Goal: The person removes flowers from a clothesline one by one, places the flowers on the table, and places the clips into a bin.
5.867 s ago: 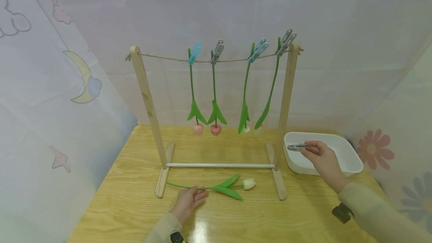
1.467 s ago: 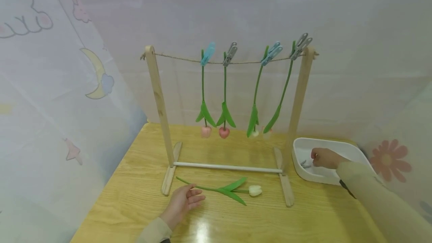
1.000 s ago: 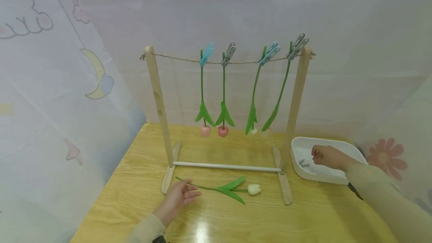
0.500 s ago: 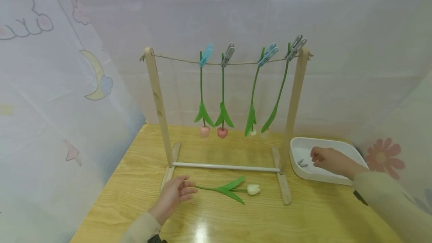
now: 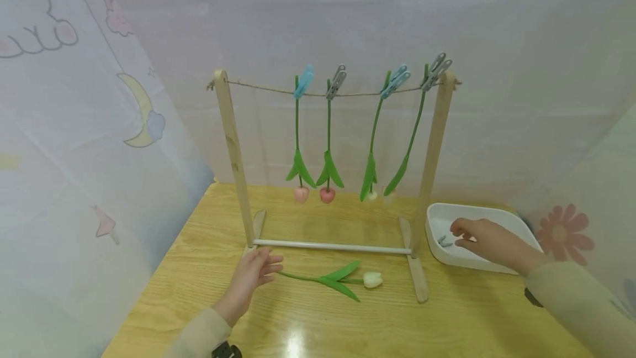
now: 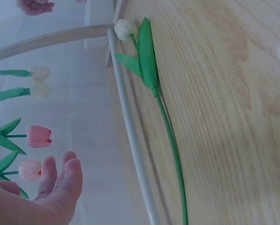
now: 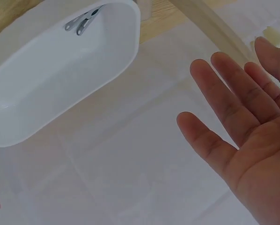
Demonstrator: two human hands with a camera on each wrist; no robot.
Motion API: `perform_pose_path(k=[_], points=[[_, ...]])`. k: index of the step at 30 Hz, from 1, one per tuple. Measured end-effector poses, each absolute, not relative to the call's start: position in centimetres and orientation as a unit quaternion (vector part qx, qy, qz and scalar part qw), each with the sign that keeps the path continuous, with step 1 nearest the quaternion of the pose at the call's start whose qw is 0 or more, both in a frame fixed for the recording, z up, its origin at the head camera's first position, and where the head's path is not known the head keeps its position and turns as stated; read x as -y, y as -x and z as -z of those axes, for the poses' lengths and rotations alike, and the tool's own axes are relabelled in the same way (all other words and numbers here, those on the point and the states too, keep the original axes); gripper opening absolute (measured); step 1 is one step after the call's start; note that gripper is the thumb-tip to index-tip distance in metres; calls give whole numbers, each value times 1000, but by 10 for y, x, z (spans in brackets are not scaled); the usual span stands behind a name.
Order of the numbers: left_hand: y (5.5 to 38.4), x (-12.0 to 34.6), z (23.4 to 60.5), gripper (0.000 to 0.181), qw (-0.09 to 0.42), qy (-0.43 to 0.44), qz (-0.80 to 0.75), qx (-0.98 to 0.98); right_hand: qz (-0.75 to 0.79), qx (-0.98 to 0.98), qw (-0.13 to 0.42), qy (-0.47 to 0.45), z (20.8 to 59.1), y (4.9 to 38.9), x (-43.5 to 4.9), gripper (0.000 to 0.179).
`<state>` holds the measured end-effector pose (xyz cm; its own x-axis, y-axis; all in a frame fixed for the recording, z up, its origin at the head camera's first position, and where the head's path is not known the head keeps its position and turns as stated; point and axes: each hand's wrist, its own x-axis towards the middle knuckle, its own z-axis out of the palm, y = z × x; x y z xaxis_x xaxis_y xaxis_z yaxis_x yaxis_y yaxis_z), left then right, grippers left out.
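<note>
My left hand point(image 5: 248, 278) hovers at the stem end of a white artificial tulip point(image 5: 325, 279), fingers extended and nothing in them. The tulip lies on the table, its bloom to the right. Over the white basin point(image 5: 449, 261), my right hand point(image 5: 489, 242) has relaxed, spread fingers and an empty palm, as the right wrist view confirms. Inside that basin lies a grey clothespin point(image 7: 86, 21). Several tulips hang head down from a string, among them a dark pink tulip point(image 5: 327, 195), clipped by a blue clothespin point(image 5: 304, 82), a grey clothespin point(image 5: 336, 82) and others.
A wooden rack with a left post point(image 5: 232, 153) and a right post point(image 5: 435, 164) carries the string. Its white crossbar point(image 5: 333, 246) runs low behind the lying tulip. Printed cloth point(image 5: 318, 21) walls the table at the back and sides.
Earlier the right hand pinched a grey clothespin above the basin; now the clothespin lies inside and the fingers have loosened. My left hand has left the stem, drifting left and toward the rack.
</note>
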<state>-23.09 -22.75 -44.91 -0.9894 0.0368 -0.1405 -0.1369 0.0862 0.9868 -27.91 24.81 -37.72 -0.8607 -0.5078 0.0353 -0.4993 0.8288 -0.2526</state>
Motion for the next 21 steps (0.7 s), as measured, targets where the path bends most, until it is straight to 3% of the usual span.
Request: perform_pose_path(k=[10,21], points=[[234,232,435,46,34,-2,-647,-762,115,-955,-4,273,361,267,-230,19],[245,236,416,44,13,-18,-620,-785,103,-944,-75,304,345,257,-213,26]])
